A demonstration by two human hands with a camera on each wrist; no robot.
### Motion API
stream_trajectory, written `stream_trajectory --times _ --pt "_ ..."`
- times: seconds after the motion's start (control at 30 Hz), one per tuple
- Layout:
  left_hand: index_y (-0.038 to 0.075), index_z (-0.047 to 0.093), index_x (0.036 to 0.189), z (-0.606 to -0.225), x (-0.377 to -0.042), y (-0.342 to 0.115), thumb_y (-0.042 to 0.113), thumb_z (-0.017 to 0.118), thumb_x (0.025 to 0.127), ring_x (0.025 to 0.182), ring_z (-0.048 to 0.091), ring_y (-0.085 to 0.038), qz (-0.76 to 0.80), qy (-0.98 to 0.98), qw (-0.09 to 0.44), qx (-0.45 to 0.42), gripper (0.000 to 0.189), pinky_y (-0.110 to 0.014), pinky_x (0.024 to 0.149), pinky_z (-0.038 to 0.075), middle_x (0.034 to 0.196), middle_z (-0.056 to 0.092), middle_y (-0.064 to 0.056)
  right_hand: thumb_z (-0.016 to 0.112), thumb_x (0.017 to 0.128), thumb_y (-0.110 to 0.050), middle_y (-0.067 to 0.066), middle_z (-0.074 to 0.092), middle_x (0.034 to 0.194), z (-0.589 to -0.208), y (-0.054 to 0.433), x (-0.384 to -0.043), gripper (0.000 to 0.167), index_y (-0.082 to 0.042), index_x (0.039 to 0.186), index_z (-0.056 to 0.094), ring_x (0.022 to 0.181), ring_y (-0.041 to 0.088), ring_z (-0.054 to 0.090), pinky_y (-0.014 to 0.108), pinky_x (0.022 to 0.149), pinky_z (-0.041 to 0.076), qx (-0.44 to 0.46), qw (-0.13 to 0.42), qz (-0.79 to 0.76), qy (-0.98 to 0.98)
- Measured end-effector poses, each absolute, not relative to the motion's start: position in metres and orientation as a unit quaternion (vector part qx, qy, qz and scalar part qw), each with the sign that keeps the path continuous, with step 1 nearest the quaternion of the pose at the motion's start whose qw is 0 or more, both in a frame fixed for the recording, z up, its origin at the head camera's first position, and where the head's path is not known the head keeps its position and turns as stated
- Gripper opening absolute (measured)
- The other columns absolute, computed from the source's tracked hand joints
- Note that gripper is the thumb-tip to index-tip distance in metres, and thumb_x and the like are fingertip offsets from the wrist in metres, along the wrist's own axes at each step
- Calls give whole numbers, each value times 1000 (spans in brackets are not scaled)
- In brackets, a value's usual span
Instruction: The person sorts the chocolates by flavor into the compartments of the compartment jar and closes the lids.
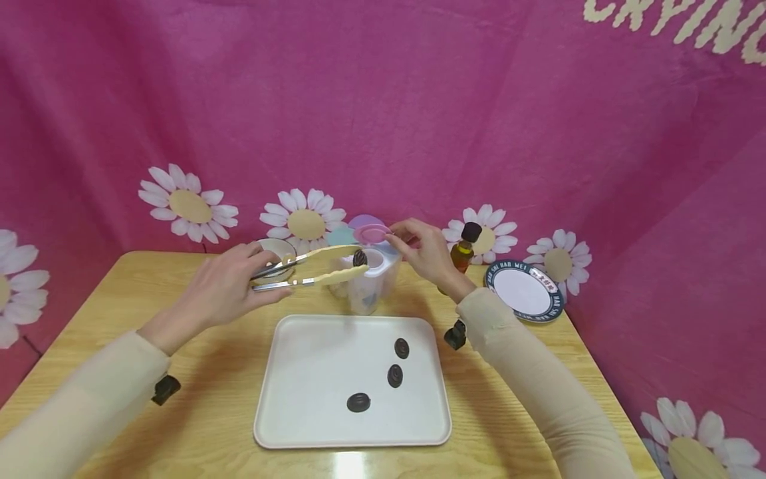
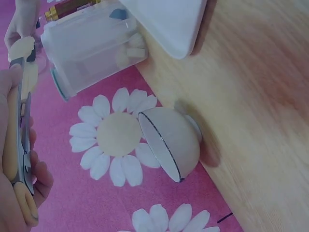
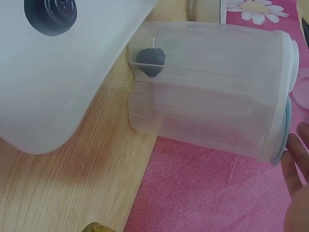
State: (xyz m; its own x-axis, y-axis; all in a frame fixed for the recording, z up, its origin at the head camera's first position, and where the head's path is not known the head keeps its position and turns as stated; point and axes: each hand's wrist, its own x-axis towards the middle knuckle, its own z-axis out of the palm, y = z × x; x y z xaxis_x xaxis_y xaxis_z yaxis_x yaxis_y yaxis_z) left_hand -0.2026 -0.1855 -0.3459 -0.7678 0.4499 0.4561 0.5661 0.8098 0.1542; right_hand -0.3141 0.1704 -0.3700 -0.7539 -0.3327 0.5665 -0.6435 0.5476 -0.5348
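My left hand (image 1: pixel 224 286) holds a pair of tongs (image 1: pixel 311 256) with cream scalloped tips. Between the tips is a dark, ridged, chocolate-like piece (image 1: pixel 360 258), over the open mouth of a clear plastic storage container (image 1: pixel 365 293). With thumb and fingers, my right hand (image 1: pixel 427 249) pinches the raised pink lid (image 1: pixel 372 233) of that container. Inside it, the right wrist view shows one dark piece (image 3: pixel 151 62) near the bottom; pale chunks (image 2: pixel 133 52) appear in the left wrist view. Three dark oval pieces (image 1: pixel 395 376) lie on the white tray (image 1: pixel 317 426).
Behind my left hand stands a white dark-rimmed bowl (image 1: pixel 276 250). An amber bottle with a black cap (image 1: pixel 463 253) is behind my right forearm. A plate with a dark lettered rim (image 1: pixel 559 306) sits at the right. Pink floral cloth (image 1: pixel 383 120) hangs behind the wooden table (image 1: pixel 197 399).
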Motion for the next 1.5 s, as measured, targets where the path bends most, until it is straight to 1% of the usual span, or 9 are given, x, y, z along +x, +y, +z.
stream_trajectory --times 0.2,0.4,0.53,0.73,0.83,1.03,1.3,1.33,1.5 --pt "12 72 123 -341 -215 -180 43 85 86 78 55 -20 -150 -942 175 -245 50 -32 61 47 96 65 -7 76 97 -16 14 79 99 -371 173 -315 17 -4 109 76 82 28 74 37 73 63 287 205 377 -856" --pt "10 71 126 -342 -225 -170 46 82 88 84 59 -23 -149 -947 148 -244 54 -38 65 53 106 69 -10 76 97 -15 14 78 99 -371 173 -315 17 -3 109 77 82 28 74 39 74 63 289 207 381 -854" --pt "10 70 129 -344 -226 -166 48 81 89 84 59 -24 -148 -948 141 -243 56 -37 65 52 108 70 -12 76 97 -15 14 78 100 -371 172 -315 17 -3 109 76 83 28 74 38 73 63 287 205 384 -853" --pt "10 71 127 -347 -227 -166 48 82 88 80 57 -22 -155 -948 147 -238 56 -32 60 45 101 68 -10 77 97 -15 14 79 98 -370 171 -315 16 -3 108 77 82 27 74 37 74 62 291 210 383 -851" --pt "10 71 127 -347 -226 -167 48 83 87 81 56 -22 -156 -949 145 -234 57 -32 62 45 101 68 -9 77 97 -15 13 79 98 -371 171 -315 16 -3 108 77 82 27 74 36 74 62 291 212 382 -851" --pt "14 72 122 -346 -214 -175 48 84 86 81 56 -18 -156 -950 132 -234 51 -31 64 45 100 65 -5 77 96 -15 14 79 98 -372 171 -315 16 -3 108 77 80 26 74 32 71 61 293 213 386 -849" --pt "13 74 116 -354 -188 -190 49 88 81 70 49 -12 -133 -944 153 -259 52 -27 59 37 90 63 0 78 96 -14 14 79 98 -371 171 -315 16 -2 107 77 79 26 74 32 71 61 293 214 386 -848" --pt "14 75 118 -356 -185 -191 50 88 80 70 49 -12 -128 -944 156 -262 54 -27 59 38 90 64 0 78 96 -14 14 79 98 -371 171 -314 16 -2 107 77 80 27 74 32 71 61 292 214 386 -849" --pt "17 75 115 -364 -166 -197 54 88 78 73 52 -11 -106 -944 149 -274 54 -26 58 38 92 66 2 78 96 -14 14 79 98 -371 171 -314 17 -3 107 77 80 27 74 31 71 61 290 211 387 -849"
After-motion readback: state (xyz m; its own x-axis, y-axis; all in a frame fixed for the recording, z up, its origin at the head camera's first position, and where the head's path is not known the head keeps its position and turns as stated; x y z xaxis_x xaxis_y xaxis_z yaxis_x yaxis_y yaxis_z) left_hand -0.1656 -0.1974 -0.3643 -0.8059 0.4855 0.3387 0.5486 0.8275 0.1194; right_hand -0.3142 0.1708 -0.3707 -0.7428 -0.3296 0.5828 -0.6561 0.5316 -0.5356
